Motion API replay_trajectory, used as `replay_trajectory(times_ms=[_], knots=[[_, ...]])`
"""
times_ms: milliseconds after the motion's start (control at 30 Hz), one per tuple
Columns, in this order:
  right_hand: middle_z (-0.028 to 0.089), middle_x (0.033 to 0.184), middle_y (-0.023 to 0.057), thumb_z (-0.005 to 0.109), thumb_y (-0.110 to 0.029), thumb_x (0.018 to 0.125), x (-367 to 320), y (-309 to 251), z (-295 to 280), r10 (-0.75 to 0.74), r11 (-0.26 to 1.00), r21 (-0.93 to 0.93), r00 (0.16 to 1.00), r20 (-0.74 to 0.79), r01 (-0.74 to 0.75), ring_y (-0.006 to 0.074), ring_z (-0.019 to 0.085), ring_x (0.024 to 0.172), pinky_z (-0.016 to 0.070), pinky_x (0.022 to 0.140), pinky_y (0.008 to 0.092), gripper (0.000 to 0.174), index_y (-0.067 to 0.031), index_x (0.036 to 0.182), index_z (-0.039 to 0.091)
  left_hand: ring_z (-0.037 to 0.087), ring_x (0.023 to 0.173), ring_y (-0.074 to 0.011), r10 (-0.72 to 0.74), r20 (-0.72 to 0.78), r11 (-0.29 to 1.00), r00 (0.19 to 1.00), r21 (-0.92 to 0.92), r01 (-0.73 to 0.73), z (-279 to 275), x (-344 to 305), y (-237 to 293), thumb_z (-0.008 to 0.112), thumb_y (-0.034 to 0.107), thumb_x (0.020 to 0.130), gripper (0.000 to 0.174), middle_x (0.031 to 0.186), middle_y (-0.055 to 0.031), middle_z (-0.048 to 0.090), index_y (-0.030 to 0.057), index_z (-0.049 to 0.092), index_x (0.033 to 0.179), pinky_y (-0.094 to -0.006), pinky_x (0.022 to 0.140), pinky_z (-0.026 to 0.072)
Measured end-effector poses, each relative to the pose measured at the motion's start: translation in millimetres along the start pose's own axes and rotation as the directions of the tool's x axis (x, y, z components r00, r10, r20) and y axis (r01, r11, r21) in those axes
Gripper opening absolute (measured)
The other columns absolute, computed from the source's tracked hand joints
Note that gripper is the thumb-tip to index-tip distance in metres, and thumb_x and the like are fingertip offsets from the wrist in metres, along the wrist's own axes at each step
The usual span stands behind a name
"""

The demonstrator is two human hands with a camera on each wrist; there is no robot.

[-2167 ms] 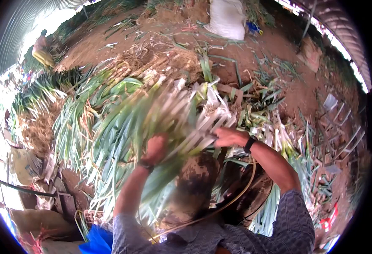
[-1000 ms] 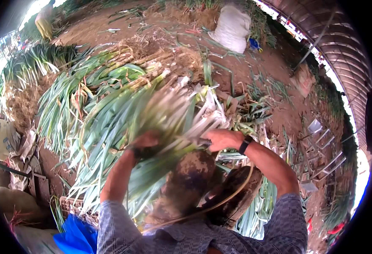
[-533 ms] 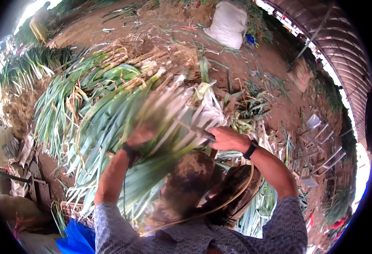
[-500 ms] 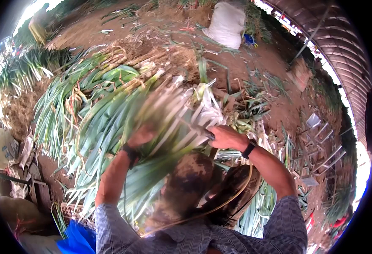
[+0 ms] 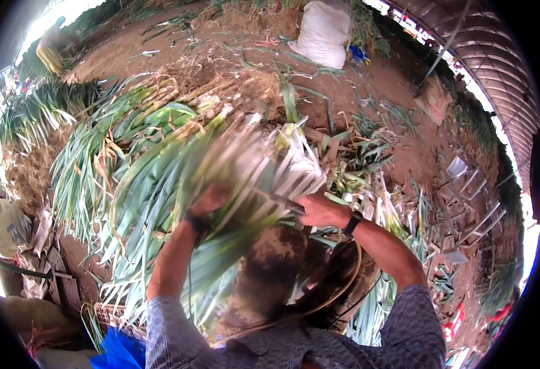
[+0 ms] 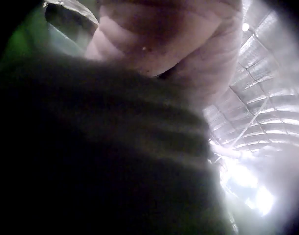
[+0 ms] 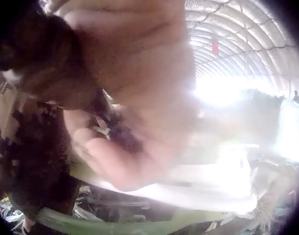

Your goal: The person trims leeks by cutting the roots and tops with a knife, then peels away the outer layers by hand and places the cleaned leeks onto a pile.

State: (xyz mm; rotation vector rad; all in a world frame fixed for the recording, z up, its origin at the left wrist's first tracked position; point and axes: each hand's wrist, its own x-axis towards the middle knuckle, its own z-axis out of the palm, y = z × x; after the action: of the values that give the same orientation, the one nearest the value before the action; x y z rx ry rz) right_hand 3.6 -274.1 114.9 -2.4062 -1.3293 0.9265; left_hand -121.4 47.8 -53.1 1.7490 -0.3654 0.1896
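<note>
A large heap of long green leeks (image 5: 153, 184) with white stalks lies across the middle of the head view. My left hand (image 5: 211, 200) is blurred over the leaves, fingers hard to make out; in the left wrist view only part of its palm (image 6: 159, 36) shows. My right hand (image 5: 322, 211) holds the dark handle of a tool (image 5: 276, 198) whose narrow end points left over the white stalks. In the right wrist view the fingers of the right hand (image 7: 135, 98) curl round something dark, above a white stalk (image 7: 203, 188).
Rooted leek bundles (image 5: 42, 117) lie at the left. A white sack (image 5: 323, 34) stands at the back on brown soil, and a metal frame (image 5: 476, 197) lies at the right. Blue plastic (image 5: 119, 349) is at bottom left. A person (image 5: 50, 49) is at the far left.
The view has shifted slightly. My right hand, with the tool, sits a little further left and lower; my left hand stays over the leaves, still blurred.
</note>
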Motion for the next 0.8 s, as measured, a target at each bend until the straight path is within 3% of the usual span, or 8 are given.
replay_trajectory(times_ms=[133, 200, 233, 400, 433, 567, 667, 800], knots=[[0.052, 0.064, 0.0063, 0.060, -0.013, 0.081, 10.6, 22.8, 22.2, -0.059, 0.995, 0.088, 0.995, 0.078, 0.052, 0.0205, 0.053, 0.059, 0.0414, 0.055, 0.0381, 0.017, -0.0030, 0.095, 0.061, 0.059, 0.111, -0.0232, -0.178, -0.144, 0.983, 0.973, 0.013, 0.182, -1.0, -4.3, -34.9, 0.062, 0.013, 0.095, 0.031, 0.123, -0.0141, 0.062, 0.0005, 0.062, 0.124, -0.0356, 0.097, 0.0463], [0.050, 0.065, 0.0049, 0.060, -0.018, 0.081, 12.1, 53.9, 41.1, -0.157, 0.967, 0.175, 0.974, -0.161, 0.185, 0.0188, 0.051, 0.059, 0.0395, 0.053, 0.0369, 0.018, -0.0042, 0.093, 0.059, 0.062, 0.105, -0.0228, -0.304, -0.185, 0.906, 0.935, 0.249, 0.344, 1.6, 1.9, -20.9, 0.065, 0.012, 0.093, 0.032, 0.115, -0.0145, 0.066, -0.0021, 0.062, 0.122, -0.0354, 0.092, 0.0493], [0.049, 0.067, 0.0033, 0.059, -0.021, 0.082, 14.7, 57.0, 41.3, -0.063, 0.961, 0.259, 0.989, -0.135, 0.096, 0.0171, 0.050, 0.059, 0.0387, 0.052, 0.0367, 0.020, -0.0049, 0.094, 0.058, 0.064, 0.097, -0.0211, -0.195, -0.211, 0.980, 0.958, -0.073, 0.184, 1.4, -3.8, -67.4, 0.065, 0.009, 0.093, 0.031, 0.107, -0.0116, 0.068, -0.0021, 0.061, 0.122, -0.0329, 0.087, 0.0506], [0.061, 0.072, 0.0113, 0.059, -0.012, 0.078, 6.3, 28.9, 29.8, 0.160, 0.911, 0.394, 0.985, -0.061, -0.124, 0.0227, 0.059, 0.064, 0.0477, 0.056, 0.0380, 0.024, 0.0028, 0.097, 0.062, 0.057, 0.076, -0.0157, -0.350, -0.080, 0.916, 0.933, 0.179, 0.359, -2.2, 22.0, -28.7, 0.065, 0.019, 0.088, 0.020, 0.084, -0.0061, 0.065, 0.0003, 0.066, 0.096, -0.0339, 0.068, 0.0481], [0.062, 0.073, 0.0119, 0.060, -0.012, 0.078, 9.9, 34.1, 31.0, 0.164, 0.915, 0.383, 0.985, -0.061, -0.128, 0.0234, 0.061, 0.065, 0.0485, 0.057, 0.0384, 0.026, 0.0030, 0.098, 0.062, 0.048, 0.063, -0.0144, -0.283, -0.142, 0.921, 0.949, 0.238, 0.310, 9.0, 35.4, -10.0, 0.063, 0.021, 0.085, 0.022, 0.066, -0.0051, 0.057, -0.0011, 0.063, 0.081, -0.0349, 0.058, 0.0418], [0.062, 0.078, 0.0181, 0.057, -0.013, 0.076, 21.9, 52.9, 41.7, 0.183, 0.903, 0.412, 0.976, -0.120, -0.119, 0.0306, 0.062, 0.071, 0.0485, 0.063, 0.0454, 0.030, 0.0059, 0.098, 0.061, 0.040, 0.056, -0.0134, -0.403, -0.185, 0.775, 0.896, 0.452, 0.442, 11.1, 62.8, -3.2, 0.061, 0.030, 0.082, 0.034, 0.059, -0.0042, 0.046, -0.0001, 0.053, 0.069, -0.0379, 0.050, 0.0321], [0.063, 0.078, 0.0197, 0.055, -0.013, 0.075, 19.4, 62.8, 37.4, 0.200, 0.908, 0.406, 0.956, -0.214, -0.099, 0.0332, 0.063, 0.073, 0.0485, 0.065, 0.0473, 0.030, 0.0061, 0.097, 0.061, 0.041, 0.057, -0.0124, -0.302, -0.195, 0.827, 0.933, 0.434, 0.358, 19.8, 72.1, -15.1, 0.062, 0.028, 0.082, 0.032, 0.058, -0.0011, 0.044, 0.0020, 0.052, 0.067, -0.0357, 0.050, 0.0327], [0.063, 0.078, 0.0187, 0.056, -0.015, 0.077, 11.5, 81.3, 41.0, 0.120, 0.887, 0.461, 0.943, -0.310, 0.039, 0.0329, 0.064, 0.073, 0.0489, 0.066, 0.0468, 0.029, 0.0043, 0.098, 0.061, 0.044, 0.061, -0.0077, -0.289, -0.210, 0.937, 0.934, 0.141, 0.321, 30.8, 66.9, 26.4, 0.061, 0.016, 0.089, 0.018, 0.068, 0.0039, 0.050, 0.0061, 0.055, 0.076, -0.0299, 0.050, 0.0342]])
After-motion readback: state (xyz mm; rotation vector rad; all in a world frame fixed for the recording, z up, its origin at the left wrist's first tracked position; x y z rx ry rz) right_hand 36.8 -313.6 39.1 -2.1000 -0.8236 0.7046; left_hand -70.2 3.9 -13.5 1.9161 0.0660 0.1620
